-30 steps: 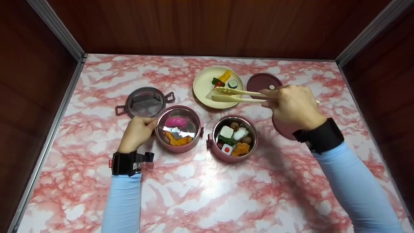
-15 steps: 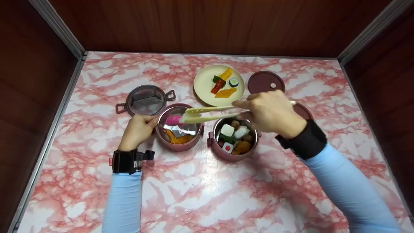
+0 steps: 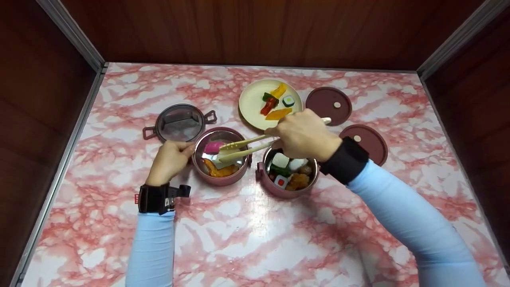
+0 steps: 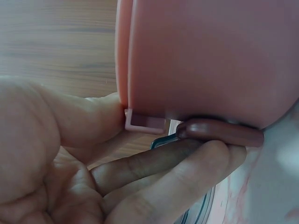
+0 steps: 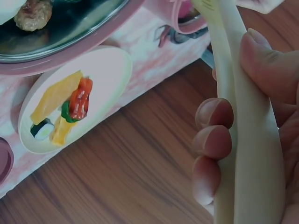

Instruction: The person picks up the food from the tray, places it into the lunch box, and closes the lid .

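My left hand (image 3: 169,163) holds the left pink pot (image 3: 220,181) at its rim and side latch (image 4: 222,132); in the left wrist view the thumb is at the rim and the fingers lie against the latch. Inside that pot are a magenta piece (image 3: 213,148) and an orange toy food piece (image 3: 219,170). Cream tongs (image 3: 255,152) are gripped in my right hand (image 3: 305,133). Their tips reach into the left pot, with a pale flat piece (image 3: 228,159) at them; whether they still pinch it is unclear.
A second pink pot (image 3: 283,194), partly under my right hand, holds several toy foods. Behind stands a cream plate (image 3: 250,103) with peppers, an orange slice and a sushi roll. Two maroon lids (image 3: 324,104) lie right; a glass lid (image 3: 181,121) lies left.
My right hand has carried the tongs and the pale piece left and down from over the plate into the left pot. The left hand keeps its hold on that pot.
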Demonstrator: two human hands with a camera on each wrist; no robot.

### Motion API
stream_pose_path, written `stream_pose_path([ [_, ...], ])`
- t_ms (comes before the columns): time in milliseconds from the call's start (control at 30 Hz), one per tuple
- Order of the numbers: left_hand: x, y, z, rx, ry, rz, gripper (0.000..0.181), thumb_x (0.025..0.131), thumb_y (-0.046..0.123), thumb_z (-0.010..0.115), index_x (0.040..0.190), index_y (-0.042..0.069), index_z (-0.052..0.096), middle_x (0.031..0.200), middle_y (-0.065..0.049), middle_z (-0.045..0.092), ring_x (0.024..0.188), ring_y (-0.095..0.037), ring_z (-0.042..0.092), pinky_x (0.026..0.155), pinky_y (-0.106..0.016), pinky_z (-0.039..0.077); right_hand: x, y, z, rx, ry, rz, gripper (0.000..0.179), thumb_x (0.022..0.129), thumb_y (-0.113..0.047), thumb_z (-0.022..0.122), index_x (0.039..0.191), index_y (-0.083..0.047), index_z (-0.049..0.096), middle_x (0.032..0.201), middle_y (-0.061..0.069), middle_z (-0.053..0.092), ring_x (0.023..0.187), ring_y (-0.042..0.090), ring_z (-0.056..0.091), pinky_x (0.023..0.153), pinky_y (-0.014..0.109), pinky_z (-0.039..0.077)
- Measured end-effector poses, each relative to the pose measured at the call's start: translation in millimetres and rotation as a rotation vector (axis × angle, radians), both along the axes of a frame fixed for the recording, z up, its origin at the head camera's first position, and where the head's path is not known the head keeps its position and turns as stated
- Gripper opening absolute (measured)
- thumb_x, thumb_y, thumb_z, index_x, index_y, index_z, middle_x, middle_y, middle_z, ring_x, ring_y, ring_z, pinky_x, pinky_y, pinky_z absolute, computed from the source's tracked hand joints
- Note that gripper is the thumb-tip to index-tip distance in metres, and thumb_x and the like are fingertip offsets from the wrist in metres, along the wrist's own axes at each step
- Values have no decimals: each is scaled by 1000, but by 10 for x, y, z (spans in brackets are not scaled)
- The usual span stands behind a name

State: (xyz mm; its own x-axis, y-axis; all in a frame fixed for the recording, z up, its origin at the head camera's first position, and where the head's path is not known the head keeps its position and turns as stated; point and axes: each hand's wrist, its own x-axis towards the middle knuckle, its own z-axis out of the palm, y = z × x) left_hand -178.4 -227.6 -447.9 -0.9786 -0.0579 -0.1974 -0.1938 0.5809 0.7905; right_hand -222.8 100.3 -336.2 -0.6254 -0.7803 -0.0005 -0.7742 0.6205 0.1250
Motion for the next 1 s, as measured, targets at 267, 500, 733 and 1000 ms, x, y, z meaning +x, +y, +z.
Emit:
stream_pose_path([
  [267, -3, 3, -2, -19, 37, -11, 28, 100, 23, 59, 121, 8, 71, 101, -13, 74, 82, -25, 67, 78, -38, 48, -40, -107, -31, 79, -58, -36, 15, 81, -33, 74, 96, -30, 74, 63, 1, 56, 56, 25, 53, 48, 46, 42],
  [500, 8, 1, -5, -17, 27, -13, 28, 101, 23, 59, 122, 9, 70, 101, -14, 74, 80, -24, 67, 75, -37, 49, -82, -125, -72, 86, -91, -30, 15, 81, -28, 74, 96, -30, 75, 66, 2, 59, 60, 26, 56, 50, 46, 42],
  [733, 10, 3, -6, -9, 20, -14, 28, 101, 23, 59, 122, 9, 70, 97, -13, 74, 79, -23, 67, 74, -36, 50, -96, -106, -54, 55, -132, -21, 23, 84, -38, 76, 105, -27, 75, 75, 4, 65, 65, 27, 59, 55, 49, 47],
  [1000, 9, -4, 1, -13, 16, -12, 29, 101, 23, 59, 123, 8, 69, 102, -14, 74, 82, -24, 67, 76, -37, 50, -141, 72, 219, 4, -180, -104, 34, 86, -41, 75, 119, -33, 71, 85, 1, 69, 72, 23, 60, 60, 46, 46],
])
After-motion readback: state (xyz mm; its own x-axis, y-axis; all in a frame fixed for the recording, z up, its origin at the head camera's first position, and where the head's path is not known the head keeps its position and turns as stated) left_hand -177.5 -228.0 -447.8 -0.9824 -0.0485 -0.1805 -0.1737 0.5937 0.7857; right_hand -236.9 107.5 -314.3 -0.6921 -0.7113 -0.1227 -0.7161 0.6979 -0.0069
